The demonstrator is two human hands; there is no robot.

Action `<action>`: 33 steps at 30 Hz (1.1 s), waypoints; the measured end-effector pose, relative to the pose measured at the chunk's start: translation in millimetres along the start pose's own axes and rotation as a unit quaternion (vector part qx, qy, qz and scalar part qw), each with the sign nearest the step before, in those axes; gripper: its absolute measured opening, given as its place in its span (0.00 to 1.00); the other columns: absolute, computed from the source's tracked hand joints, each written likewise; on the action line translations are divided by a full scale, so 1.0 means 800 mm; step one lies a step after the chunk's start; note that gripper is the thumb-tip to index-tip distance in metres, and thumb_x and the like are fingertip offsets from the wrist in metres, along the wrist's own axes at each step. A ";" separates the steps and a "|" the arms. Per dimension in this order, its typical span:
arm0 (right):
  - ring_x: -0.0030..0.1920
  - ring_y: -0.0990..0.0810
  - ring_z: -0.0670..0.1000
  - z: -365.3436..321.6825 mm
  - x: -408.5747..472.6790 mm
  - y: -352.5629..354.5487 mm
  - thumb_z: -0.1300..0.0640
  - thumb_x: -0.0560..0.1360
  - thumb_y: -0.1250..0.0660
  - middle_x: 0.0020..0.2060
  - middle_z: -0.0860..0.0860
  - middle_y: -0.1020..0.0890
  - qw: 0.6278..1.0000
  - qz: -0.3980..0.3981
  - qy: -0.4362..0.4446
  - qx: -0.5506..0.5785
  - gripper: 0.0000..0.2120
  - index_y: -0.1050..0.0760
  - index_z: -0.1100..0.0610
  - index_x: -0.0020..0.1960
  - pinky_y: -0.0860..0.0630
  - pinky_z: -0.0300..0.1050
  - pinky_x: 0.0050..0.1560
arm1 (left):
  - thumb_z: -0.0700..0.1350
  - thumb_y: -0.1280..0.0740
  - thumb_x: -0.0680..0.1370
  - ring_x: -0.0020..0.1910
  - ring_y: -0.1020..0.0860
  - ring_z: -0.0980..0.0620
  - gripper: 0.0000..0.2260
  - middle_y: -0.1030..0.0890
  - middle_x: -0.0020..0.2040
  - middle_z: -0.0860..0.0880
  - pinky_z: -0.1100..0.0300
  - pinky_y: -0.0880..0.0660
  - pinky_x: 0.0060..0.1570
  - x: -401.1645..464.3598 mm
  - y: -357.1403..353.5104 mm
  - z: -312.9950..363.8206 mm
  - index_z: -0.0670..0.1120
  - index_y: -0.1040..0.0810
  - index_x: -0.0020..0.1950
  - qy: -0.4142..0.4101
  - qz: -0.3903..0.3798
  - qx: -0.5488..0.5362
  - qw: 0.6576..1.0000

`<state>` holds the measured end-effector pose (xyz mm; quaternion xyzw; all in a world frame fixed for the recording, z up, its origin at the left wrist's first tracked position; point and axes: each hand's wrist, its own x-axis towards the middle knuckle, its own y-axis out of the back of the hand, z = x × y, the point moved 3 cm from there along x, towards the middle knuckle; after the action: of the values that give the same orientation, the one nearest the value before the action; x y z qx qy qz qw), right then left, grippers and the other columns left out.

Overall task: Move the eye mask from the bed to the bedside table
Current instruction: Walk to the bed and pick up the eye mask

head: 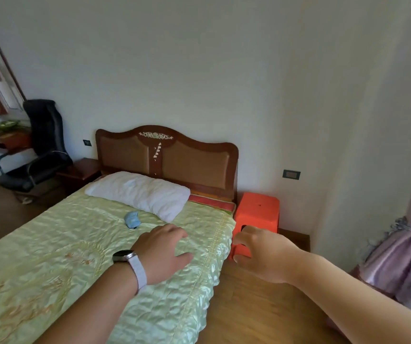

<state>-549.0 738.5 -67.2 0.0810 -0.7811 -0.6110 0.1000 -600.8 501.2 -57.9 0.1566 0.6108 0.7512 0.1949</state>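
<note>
A small light-blue eye mask (132,219) lies crumpled on the green satin bedspread (50,256), just in front of the white pillow (138,191). My left hand (164,249), with a watch on the wrist, hovers over the bedspread a short way to the right of the mask, fingers spread, holding nothing. My right hand (261,254) hangs past the bed's right edge, fingers curled loosely and empty, in front of an orange plastic stool (259,209). A dark wooden bedside table (81,170) stands left of the headboard.
A brown headboard (167,157) stands against the white wall. A black office chair (43,145) and a desk (3,140) are at the far left. A pink tied curtain (405,242) hangs at the right. Wooden floor (261,306) runs along the bed's right side.
</note>
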 end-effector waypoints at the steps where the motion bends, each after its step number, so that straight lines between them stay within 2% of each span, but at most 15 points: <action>1: 0.54 0.25 0.49 0.006 0.020 -0.004 0.39 0.74 0.41 0.61 0.44 0.27 1.000 -0.007 0.000 -0.007 0.22 0.31 0.44 0.66 0.24 0.47 0.49 | 0.64 0.38 0.75 0.66 0.30 0.54 0.25 0.28 0.69 0.57 0.56 0.31 0.61 0.021 -0.002 -0.013 0.54 0.30 0.69 0.003 0.004 -0.009 1.000; 5: 0.54 0.26 0.50 0.028 0.102 -0.009 0.40 0.74 0.41 0.61 0.45 0.27 0.999 -0.035 -0.009 -0.028 0.22 0.32 0.45 0.66 0.25 0.47 0.49 | 0.64 0.38 0.75 0.66 0.30 0.54 0.25 0.28 0.69 0.57 0.56 0.31 0.62 0.097 -0.012 -0.067 0.54 0.30 0.69 0.017 -0.014 -0.031 0.999; 14: 0.57 0.25 0.51 0.051 0.273 -0.010 0.40 0.74 0.41 0.62 0.46 0.27 0.998 -0.037 0.024 -0.044 0.22 0.31 0.47 0.66 0.25 0.50 0.53 | 0.63 0.38 0.75 0.64 0.28 0.53 0.24 0.26 0.67 0.56 0.55 0.29 0.58 0.210 0.002 -0.140 0.54 0.29 0.68 0.022 -0.007 -0.022 0.999; 22: 0.58 0.26 0.52 0.078 0.392 -0.016 0.40 0.75 0.41 0.61 0.48 0.26 0.994 -0.035 0.098 -0.034 0.22 0.31 0.48 0.66 0.25 0.51 0.52 | 0.63 0.38 0.76 0.63 0.28 0.52 0.24 0.26 0.66 0.55 0.53 0.30 0.60 0.282 0.010 -0.176 0.53 0.29 0.68 0.069 -0.001 0.004 0.998; 26: 0.58 0.25 0.51 0.101 0.459 -0.025 0.40 0.74 0.41 0.62 0.47 0.26 0.987 -0.044 0.149 -0.030 0.23 0.31 0.47 0.66 0.25 0.50 0.53 | 0.63 0.38 0.76 0.67 0.30 0.51 0.24 0.27 0.67 0.53 0.53 0.33 0.60 0.325 0.013 -0.190 0.53 0.29 0.68 0.112 -0.004 0.030 0.993; 29: 0.55 0.24 0.51 0.128 0.508 -0.026 0.40 0.74 0.41 0.59 0.47 0.25 0.982 -0.038 0.185 -0.017 0.23 0.31 0.48 0.66 0.24 0.50 0.51 | 0.63 0.38 0.76 0.65 0.29 0.50 0.23 0.27 0.66 0.54 0.52 0.30 0.59 0.367 0.018 -0.194 0.54 0.29 0.67 0.147 -0.002 0.055 0.988; 33: 0.55 0.23 0.51 0.184 0.568 -0.022 0.39 0.75 0.41 0.60 0.46 0.26 0.974 -0.059 0.219 0.002 0.23 0.32 0.48 0.67 0.24 0.50 0.51 | 0.63 0.39 0.75 0.65 0.30 0.50 0.22 0.28 0.69 0.54 0.51 0.30 0.60 0.431 0.020 -0.183 0.53 0.29 0.65 0.186 -0.020 0.068 0.980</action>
<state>-1025.8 759.1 -92.5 0.2589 -0.7354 -0.5816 0.2321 -973.5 539.9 -73.3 0.0147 0.6895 0.7195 0.0819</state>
